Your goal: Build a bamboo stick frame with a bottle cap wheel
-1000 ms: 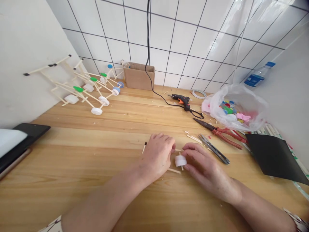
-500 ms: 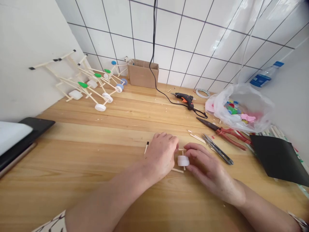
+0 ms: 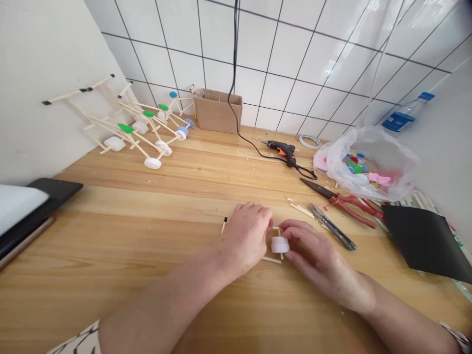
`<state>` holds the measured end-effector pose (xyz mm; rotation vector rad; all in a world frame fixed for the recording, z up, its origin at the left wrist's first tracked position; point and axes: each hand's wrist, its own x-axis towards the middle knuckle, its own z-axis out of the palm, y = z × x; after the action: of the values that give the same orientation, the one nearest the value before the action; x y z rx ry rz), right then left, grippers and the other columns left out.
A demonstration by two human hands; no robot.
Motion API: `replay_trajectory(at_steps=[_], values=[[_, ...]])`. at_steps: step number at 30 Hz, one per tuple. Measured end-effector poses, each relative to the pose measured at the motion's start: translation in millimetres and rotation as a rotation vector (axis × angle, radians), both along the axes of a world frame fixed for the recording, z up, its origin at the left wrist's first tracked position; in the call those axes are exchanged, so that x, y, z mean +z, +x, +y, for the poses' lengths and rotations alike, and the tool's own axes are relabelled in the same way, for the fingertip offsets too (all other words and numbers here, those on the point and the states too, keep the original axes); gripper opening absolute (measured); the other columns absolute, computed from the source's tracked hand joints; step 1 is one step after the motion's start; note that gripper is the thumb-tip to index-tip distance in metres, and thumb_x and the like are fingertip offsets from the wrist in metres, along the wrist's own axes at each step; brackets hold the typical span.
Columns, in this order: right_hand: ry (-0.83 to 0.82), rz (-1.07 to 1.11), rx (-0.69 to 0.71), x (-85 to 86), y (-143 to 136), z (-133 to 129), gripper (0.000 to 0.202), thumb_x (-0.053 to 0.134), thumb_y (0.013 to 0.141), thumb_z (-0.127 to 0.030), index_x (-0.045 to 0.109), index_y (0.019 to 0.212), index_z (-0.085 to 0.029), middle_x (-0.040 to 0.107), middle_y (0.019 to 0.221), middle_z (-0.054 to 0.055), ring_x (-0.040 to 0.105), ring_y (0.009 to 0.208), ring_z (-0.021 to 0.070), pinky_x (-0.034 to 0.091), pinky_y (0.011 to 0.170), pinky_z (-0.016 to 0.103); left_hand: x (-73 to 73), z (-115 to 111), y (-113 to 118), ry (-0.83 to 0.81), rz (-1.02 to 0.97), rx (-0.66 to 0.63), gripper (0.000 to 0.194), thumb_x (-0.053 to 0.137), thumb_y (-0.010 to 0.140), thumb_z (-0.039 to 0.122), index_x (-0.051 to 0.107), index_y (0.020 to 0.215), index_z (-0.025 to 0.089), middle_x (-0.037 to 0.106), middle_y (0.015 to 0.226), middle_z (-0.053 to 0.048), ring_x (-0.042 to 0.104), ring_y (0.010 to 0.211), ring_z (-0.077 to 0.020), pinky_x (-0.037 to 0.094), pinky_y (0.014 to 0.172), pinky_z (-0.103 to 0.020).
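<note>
A small frame of thin wooden sticks lies low over the table, largely covered by my left hand. That hand is closed over the frame, its fingertips hidden on the far side. Beyond its back pokes a stick with a black tip. At the frame's right end a white wheel, like bottle caps put together, sits on a short cross stick. My right hand curls around the wheel's right side, thumb below and fingers above, holding it.
Several finished stick models with cap wheels stand back left, near a cardboard box. Glue gun, tape roll, red-handled pliers, snips, black sheet and a bag of caps lie right. A phone is left.
Almost nothing differs. Both hands keep their places on the stick frame and the white wheel; the view has shifted very slightly.
</note>
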<state>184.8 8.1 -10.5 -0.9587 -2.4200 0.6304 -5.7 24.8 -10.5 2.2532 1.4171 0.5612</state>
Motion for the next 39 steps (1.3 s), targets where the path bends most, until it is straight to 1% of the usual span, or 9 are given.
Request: replay_trajectory(at_steps=[6, 12, 15, 17, 20, 24, 28, 31, 39], values=[[-0.032, 0.0, -0.009, -0.5, 1, 1, 0.021, 0.051, 0.086, -0.008, 0.052, 0.105, -0.015, 0.055, 0.112, 0.014, 0.053, 0.107, 0.0212, 0.047, 0.091, 0.034, -4.8, 1, -3, 0.002, -0.041, -0.016, 0.016, 0.046, 0.085, 0.009, 0.057, 0.078, 0.018, 0.066, 0.082, -0.002, 0.057, 0.083, -0.0195, 0.042, 0.079, -0.036], [-0.047, 0.017, -0.003, 0.6, 0, 2, 0.022, 0.051, 0.085, -0.007, 0.052, 0.105, -0.015, 0.055, 0.111, 0.014, 0.053, 0.108, 0.0209, 0.046, 0.092, 0.034, 9.4, 0, -9, -0.098, -0.047, -0.091, 0.012, 0.052, 0.087, 0.029, 0.058, 0.088, 0.019, 0.067, 0.094, -0.004, 0.059, 0.092, -0.0222, 0.043, 0.084, -0.038], [-0.053, 0.024, 0.006, 1.7, 0, 2, 0.022, 0.051, 0.085, -0.007, 0.052, 0.105, -0.015, 0.055, 0.11, 0.014, 0.053, 0.107, 0.0208, 0.047, 0.092, 0.035, 18.9, -4, -10, -0.158, 0.009, -0.133, 0.038, 0.068, 0.073, 0.042, 0.056, 0.099, 0.018, 0.065, 0.104, -0.007, 0.057, 0.099, -0.0265, 0.042, 0.087, -0.042], [-0.068, 0.018, 0.009, 2.6, 0, 2, 0.022, 0.051, 0.084, -0.006, 0.052, 0.104, -0.015, 0.055, 0.111, 0.014, 0.054, 0.106, 0.021, 0.047, 0.091, 0.035, 24.1, -7, -10, -0.191, 0.05, -0.133, 0.05, 0.077, 0.063, 0.04, 0.053, 0.1, 0.017, 0.064, 0.104, -0.006, 0.057, 0.099, -0.0268, 0.043, 0.087, -0.04], [-0.067, 0.019, 0.01, 3.5, -1, 1, 0.022, 0.051, 0.083, -0.006, 0.053, 0.103, -0.015, 0.055, 0.109, 0.014, 0.054, 0.105, 0.0209, 0.048, 0.09, 0.035, 29.5, -9, -10, -0.214, 0.115, -0.113, 0.047, 0.081, 0.058, 0.031, 0.051, 0.092, 0.018, 0.063, 0.096, -0.003, 0.057, 0.094, -0.0243, 0.044, 0.084, -0.036], [-0.031, 0.028, 0.01, 2.6, -1, 1, 0.02, 0.051, 0.084, -0.008, 0.053, 0.102, -0.015, 0.056, 0.108, 0.014, 0.055, 0.105, 0.0213, 0.049, 0.09, 0.035, 30.5, -8, -10, -0.236, 0.154, -0.126, 0.033, 0.079, 0.06, 0.025, 0.052, 0.078, 0.019, 0.06, 0.094, -0.002, 0.057, 0.092, -0.0222, 0.045, 0.077, -0.032], [-0.003, 0.021, 0.0, 2.2, -2, 1, 0.021, 0.051, 0.084, -0.009, 0.052, 0.103, -0.016, 0.057, 0.109, 0.014, 0.056, 0.105, 0.022, 0.05, 0.089, 0.036, 24.6, -7, -12, -0.241, 0.124, -0.18, 0.018, 0.07, 0.065, 0.014, 0.053, 0.065, 0.018, 0.057, 0.096, -0.002, 0.056, 0.094, -0.0213, 0.044, 0.076, -0.03], [0.007, 0.02, -0.004, 2.8, -3, 0, 0.021, 0.051, 0.084, -0.009, 0.052, 0.104, -0.017, 0.058, 0.108, 0.014, 0.057, 0.104, 0.0222, 0.052, 0.088, 0.036, 19.1, -8, -14, -0.225, 0.093, -0.213, 0.017, 0.063, 0.069, 0.008, 0.052, 0.059, 0.017, 0.056, 0.095, -0.002, 0.055, 0.094, -0.02, 0.044, 0.076, -0.03], [0.021, 0.023, -0.003, 2.2, -4, 1, 0.022, 0.051, 0.083, -0.008, 0.051, 0.103, -0.017, 0.058, 0.108, 0.014, 0.058, 0.104, 0.0223, 0.052, 0.088, 0.037, 15.8, -12, -14, -0.087, 0.131, -0.3, 0.012, 0.055, 0.078, 0.007, 0.061, 0.072, 0.016, 0.055, 0.095, -0.006, 0.053, 0.097, -0.0233, 0.044, 0.086, -0.038]])
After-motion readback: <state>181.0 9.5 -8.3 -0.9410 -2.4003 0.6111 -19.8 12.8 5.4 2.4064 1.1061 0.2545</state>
